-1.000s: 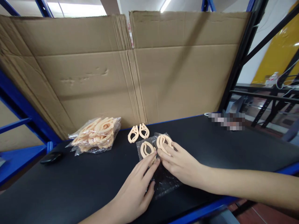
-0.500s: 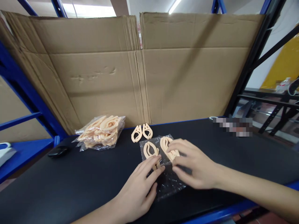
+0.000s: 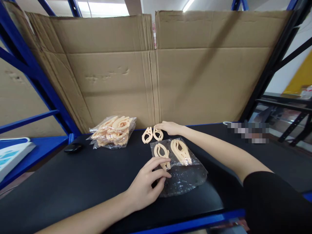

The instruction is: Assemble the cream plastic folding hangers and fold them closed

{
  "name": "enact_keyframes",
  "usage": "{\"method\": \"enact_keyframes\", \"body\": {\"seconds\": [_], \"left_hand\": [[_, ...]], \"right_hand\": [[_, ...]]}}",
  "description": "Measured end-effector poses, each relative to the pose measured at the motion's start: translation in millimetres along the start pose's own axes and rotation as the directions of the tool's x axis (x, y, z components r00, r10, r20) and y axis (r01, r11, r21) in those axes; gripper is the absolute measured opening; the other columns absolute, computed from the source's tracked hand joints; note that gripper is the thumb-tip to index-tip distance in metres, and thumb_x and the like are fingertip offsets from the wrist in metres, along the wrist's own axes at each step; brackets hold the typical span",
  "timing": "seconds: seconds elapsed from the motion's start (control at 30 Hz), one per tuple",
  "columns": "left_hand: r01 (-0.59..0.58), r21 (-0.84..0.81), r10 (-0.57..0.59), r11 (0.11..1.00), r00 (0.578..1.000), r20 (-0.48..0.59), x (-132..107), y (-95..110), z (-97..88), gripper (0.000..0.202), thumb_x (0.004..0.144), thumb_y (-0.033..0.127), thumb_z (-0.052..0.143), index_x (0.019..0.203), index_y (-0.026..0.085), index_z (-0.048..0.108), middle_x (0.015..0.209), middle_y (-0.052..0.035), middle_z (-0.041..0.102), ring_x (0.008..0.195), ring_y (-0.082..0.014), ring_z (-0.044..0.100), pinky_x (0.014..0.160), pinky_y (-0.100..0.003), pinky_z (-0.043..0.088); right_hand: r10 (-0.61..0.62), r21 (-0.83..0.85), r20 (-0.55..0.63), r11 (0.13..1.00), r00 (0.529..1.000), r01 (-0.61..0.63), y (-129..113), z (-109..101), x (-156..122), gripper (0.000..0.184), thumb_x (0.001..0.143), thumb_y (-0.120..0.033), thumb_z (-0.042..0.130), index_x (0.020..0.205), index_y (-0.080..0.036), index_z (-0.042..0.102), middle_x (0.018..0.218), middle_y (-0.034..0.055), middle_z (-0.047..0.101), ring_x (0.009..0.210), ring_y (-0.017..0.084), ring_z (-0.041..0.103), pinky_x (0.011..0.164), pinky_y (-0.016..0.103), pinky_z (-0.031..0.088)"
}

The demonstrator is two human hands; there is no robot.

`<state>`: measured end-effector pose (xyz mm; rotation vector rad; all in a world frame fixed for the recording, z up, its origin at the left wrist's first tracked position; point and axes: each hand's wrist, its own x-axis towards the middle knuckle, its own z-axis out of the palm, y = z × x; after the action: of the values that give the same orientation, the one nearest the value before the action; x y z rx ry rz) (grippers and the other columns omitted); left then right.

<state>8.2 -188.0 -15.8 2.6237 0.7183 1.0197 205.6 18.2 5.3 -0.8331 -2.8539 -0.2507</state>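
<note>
On the black table lies a clear plastic bag holding beige folding hangers, with one folded hanger on its left side and a stack of folded hangers on its right. My left hand rests at the bag's left edge, fingers spread, fingertips over the lower end of the left hanger. Further back, my right hand reaches out with its fingers stretched, fingertips at the top of a loose folding hanger. Another loose folding hanger lies just left of that one.
A full plastic bag of beige hangers sits at the back left, near a black computer mouse. Cardboard panels stand behind the table. Blue frame posts rise at the left; a pixelated item lies back right.
My right hand has left the stack in the bag and moved back to the loose hangers. My left hand stays on the bag. The view has shifted slightly.
</note>
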Motion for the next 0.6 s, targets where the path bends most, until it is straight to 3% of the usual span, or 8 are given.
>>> {"method": "enact_keyframes", "body": {"seconds": [0.13, 0.23, 0.37, 0.6], "left_hand": [[-0.014, -0.011, 0.014, 1.0, 1.0, -0.009, 0, 0, -0.3, 0.031, 0.083, 0.002, 0.044, 0.092, 0.021, 0.066, 0.122, -0.0085, 0.059, 0.112, -0.0227, 0.053, 0.094, -0.042, 0.048], [-0.008, -0.008, 0.008, 1.0, 1.0, -0.004, 0, 1, -0.9, 0.03, 0.083, 0.003, 0.044, 0.092, 0.022, 0.066, 0.121, -0.0088, 0.059, 0.112, -0.0231, 0.053, 0.092, -0.042, 0.049], [-0.009, -0.008, 0.009, 1.0, 1.0, -0.004, 2, 1, -1.0, 0.029, 0.084, 0.003, 0.044, 0.091, 0.022, 0.066, 0.119, -0.0087, 0.06, 0.111, -0.0229, 0.054, 0.091, -0.04, 0.05], [-0.017, 0.02, 0.017, 1.0, 1.0, 0.001, 0, -3, 1.4, 0.028, 0.086, 0.005, 0.044, 0.092, 0.022, 0.066, 0.12, -0.0083, 0.059, 0.113, -0.023, 0.052, 0.092, -0.041, 0.049]], "right_hand": [[0.003, -0.043, 0.051, 0.999, 0.999, 0.0, 4, 9, 16, 0.06, 0.076, 0.005, 0.05, 0.132, -0.016, 0.048, 0.144, 0.0146, 0.038, 0.119, 0.026, 0.044, 0.09, 0.038, 0.045], [0.022, -0.053, 0.047, 0.998, 0.999, -0.019, 4, 12, 14, 0.051, 0.082, -0.001, 0.048, 0.13, -0.017, 0.049, 0.138, 0.0153, 0.043, 0.116, 0.024, 0.046, 0.089, 0.037, 0.044], [0.069, -0.052, 0.032, 0.996, 0.997, -0.068, 6, 11, -1, 0.035, 0.087, -0.007, 0.045, 0.121, -0.014, 0.054, 0.123, 0.0145, 0.056, 0.109, 0.024, 0.047, 0.087, 0.037, 0.043], [0.197, 0.004, 0.047, 0.98, 0.979, -0.197, 25, 11, -38, 0.032, 0.082, -0.003, 0.051, 0.112, -0.011, 0.059, 0.109, 0.0147, 0.061, 0.106, 0.023, 0.052, 0.088, 0.033, 0.041]]}}
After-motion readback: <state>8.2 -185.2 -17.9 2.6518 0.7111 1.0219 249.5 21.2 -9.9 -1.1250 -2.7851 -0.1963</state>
